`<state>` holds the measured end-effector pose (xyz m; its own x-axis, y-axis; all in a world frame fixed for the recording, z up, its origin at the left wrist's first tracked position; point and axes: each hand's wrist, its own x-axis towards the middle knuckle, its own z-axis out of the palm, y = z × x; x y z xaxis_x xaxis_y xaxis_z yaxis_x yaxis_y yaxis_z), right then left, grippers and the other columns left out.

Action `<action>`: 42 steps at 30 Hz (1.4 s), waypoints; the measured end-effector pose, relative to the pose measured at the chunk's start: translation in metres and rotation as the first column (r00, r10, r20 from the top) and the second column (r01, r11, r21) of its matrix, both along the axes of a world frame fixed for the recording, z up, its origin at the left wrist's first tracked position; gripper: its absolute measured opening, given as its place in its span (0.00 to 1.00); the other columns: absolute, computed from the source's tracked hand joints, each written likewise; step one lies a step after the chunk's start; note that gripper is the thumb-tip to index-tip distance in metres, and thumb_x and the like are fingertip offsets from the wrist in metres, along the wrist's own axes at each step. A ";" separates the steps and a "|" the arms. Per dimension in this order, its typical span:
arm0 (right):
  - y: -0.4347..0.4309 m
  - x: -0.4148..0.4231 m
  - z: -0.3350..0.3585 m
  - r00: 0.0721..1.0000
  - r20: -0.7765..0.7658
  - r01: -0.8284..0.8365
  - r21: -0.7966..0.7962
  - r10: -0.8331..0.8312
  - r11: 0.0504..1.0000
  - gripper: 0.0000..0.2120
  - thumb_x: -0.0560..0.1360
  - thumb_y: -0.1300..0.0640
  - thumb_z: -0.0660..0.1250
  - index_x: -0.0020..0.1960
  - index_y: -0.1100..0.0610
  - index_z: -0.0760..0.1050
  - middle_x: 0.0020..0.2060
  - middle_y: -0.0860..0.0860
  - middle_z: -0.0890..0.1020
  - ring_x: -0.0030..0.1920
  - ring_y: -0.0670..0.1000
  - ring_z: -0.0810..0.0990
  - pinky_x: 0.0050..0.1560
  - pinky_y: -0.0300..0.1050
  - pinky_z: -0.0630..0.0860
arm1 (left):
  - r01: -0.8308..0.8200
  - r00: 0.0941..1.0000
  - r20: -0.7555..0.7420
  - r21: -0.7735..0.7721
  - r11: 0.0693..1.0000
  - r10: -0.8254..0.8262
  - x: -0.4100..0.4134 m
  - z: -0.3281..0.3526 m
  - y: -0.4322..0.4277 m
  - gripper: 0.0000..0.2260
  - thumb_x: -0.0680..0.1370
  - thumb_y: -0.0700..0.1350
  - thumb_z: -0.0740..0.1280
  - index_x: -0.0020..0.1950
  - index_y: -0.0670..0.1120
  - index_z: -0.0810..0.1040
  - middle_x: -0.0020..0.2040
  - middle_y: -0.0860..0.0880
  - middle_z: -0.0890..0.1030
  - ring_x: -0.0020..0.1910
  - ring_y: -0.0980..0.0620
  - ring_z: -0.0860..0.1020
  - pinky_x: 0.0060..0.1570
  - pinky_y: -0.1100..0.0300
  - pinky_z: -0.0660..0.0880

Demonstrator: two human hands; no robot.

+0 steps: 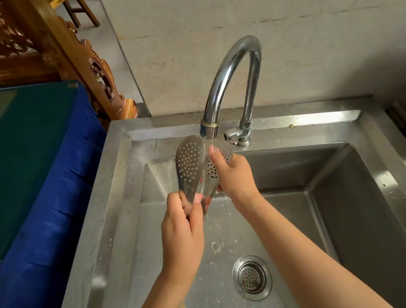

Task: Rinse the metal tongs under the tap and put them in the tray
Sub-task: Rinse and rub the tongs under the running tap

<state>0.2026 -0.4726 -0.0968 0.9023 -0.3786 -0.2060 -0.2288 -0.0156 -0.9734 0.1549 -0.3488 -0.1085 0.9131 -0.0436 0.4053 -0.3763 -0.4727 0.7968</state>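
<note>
Tongs (193, 166) are rising far-left toward the tap (232, 79) spout, left hand (183, 235) clamping their near handle end, right hand (232, 175) gripping one perforated blade; no tray showing.

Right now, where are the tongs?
Head view, centre: the metal tongs are held over the sink, just under the tap spout, left hand on the handle end, right hand on one perforated blade.

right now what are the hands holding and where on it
Both hold the metal tongs under the tap. The left hand grips the handle end; the right hand grips one perforated blade, thumb across it.
</note>
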 end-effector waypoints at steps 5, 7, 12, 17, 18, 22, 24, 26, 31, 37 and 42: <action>0.002 0.001 0.003 1.000 0.003 -0.017 0.109 0.017 0.994 0.26 0.78 0.40 0.51 0.29 0.55 0.68 0.24 0.49 0.71 0.24 0.46 0.70 0.25 0.38 0.67 | 0.033 0.998 0.056 0.015 0.999 -0.034 0.006 0.000 0.003 0.18 0.77 0.43 0.63 0.36 0.57 0.56 0.27 0.57 0.61 0.29 0.66 0.70 0.31 0.78 0.64; -0.005 0.000 0.006 0.973 0.043 -0.228 0.122 0.225 0.966 0.20 0.78 0.44 0.56 0.37 0.58 0.72 0.28 0.51 0.73 0.24 0.44 0.70 0.26 0.36 0.69 | 0.030 0.997 0.069 0.031 0.999 -0.032 0.009 -0.002 0.005 0.19 0.77 0.41 0.63 0.36 0.57 0.56 0.28 0.58 0.62 0.30 0.67 0.70 0.31 0.78 0.64; -0.020 0.004 0.008 0.818 -0.045 -0.568 0.098 0.574 0.817 0.12 0.71 0.65 0.71 0.52 0.68 0.73 0.35 0.54 0.78 0.30 0.45 0.74 0.32 0.35 0.73 | 0.010 1.000 0.012 0.012 1.000 -0.010 0.011 -0.003 0.006 0.14 0.77 0.47 0.60 0.35 0.56 0.56 0.28 0.56 0.62 0.29 0.61 0.69 0.29 0.75 0.64; -0.010 0.007 0.001 0.983 -0.044 -0.181 -0.032 0.180 0.983 0.10 0.71 0.62 0.70 0.48 0.57 0.70 0.35 0.51 0.79 0.28 0.46 0.77 0.29 0.38 0.77 | -0.060 0.997 -0.046 -0.013 0.998 0.059 0.013 -0.006 0.000 0.17 0.78 0.41 0.62 0.36 0.54 0.57 0.27 0.51 0.67 0.29 0.58 0.71 0.30 0.75 0.64; -0.008 0.008 -0.002 0.994 -0.023 -0.105 -0.104 0.103 0.989 0.06 0.74 0.58 0.68 0.46 0.56 0.70 0.34 0.53 0.79 0.27 0.47 0.76 0.29 0.41 0.78 | -0.076 0.995 -0.064 -0.024 0.997 0.075 0.014 -0.006 -0.001 0.16 0.78 0.41 0.62 0.36 0.53 0.58 0.28 0.48 0.69 0.29 0.55 0.72 0.30 0.75 0.65; 0.004 0.008 -0.006 0.997 0.042 0.065 -0.204 -0.058 0.977 0.18 0.80 0.49 0.54 0.32 0.53 0.65 0.27 0.54 0.73 0.30 0.54 0.73 0.35 0.56 0.77 | -0.067 0.997 -0.034 0.010 0.998 0.067 0.011 -0.006 -0.007 0.15 0.78 0.40 0.62 0.36 0.51 0.59 0.28 0.53 0.67 0.30 0.60 0.72 0.31 0.77 0.64; 0.003 0.008 -0.003 0.999 0.040 0.021 -0.120 -0.017 0.993 0.20 0.80 0.48 0.52 0.33 0.54 0.67 0.28 0.54 0.74 0.30 0.54 0.74 0.33 0.52 0.76 | -0.039 0.999 -0.014 0.028 0.999 0.039 0.009 -0.008 -0.007 0.17 0.77 0.39 0.63 0.36 0.53 0.58 0.28 0.55 0.64 0.30 0.63 0.70 0.31 0.77 0.64; -0.002 0.006 0.000 0.988 0.015 -0.153 -0.001 0.153 0.988 0.16 0.80 0.49 0.55 0.41 0.57 0.72 0.33 0.55 0.76 0.32 0.51 0.76 0.33 0.46 0.76 | -0.033 0.999 -0.012 0.044 0.999 0.034 0.010 -0.008 -0.004 0.17 0.77 0.40 0.63 0.36 0.52 0.58 0.28 0.55 0.63 0.30 0.62 0.69 0.31 0.75 0.64; -0.018 0.008 0.000 0.885 0.049 -0.462 0.214 0.463 0.861 0.19 0.72 0.70 0.66 0.60 0.58 0.67 0.37 0.43 0.81 0.36 0.46 0.74 0.33 0.39 0.70 | -0.083 0.996 -0.027 0.056 0.995 0.085 0.011 -0.009 0.003 0.17 0.77 0.39 0.63 0.35 0.53 0.58 0.28 0.56 0.63 0.30 0.63 0.71 0.29 0.76 0.64; -0.005 0.010 -0.008 0.992 0.032 -0.121 -0.015 0.121 0.993 0.11 0.80 0.52 0.57 0.47 0.57 0.74 0.33 0.51 0.83 0.32 0.52 0.74 0.31 0.41 0.69 | -0.077 0.993 -0.088 -0.015 0.997 0.075 0.007 -0.011 -0.002 0.12 0.77 0.48 0.59 0.36 0.48 0.61 0.28 0.46 0.72 0.29 0.57 0.76 0.28 0.74 0.67; -0.002 0.007 -0.004 0.998 -0.050 -0.042 0.056 0.045 0.998 0.29 0.79 0.39 0.46 0.39 0.56 0.77 0.30 0.55 0.83 0.26 0.44 0.79 0.27 0.35 0.72 | -0.099 0.965 -0.244 0.008 0.995 0.098 0.008 -0.017 -0.002 0.17 0.75 0.59 0.52 0.39 0.45 0.64 0.33 0.46 0.80 0.29 0.49 0.80 0.25 0.57 0.76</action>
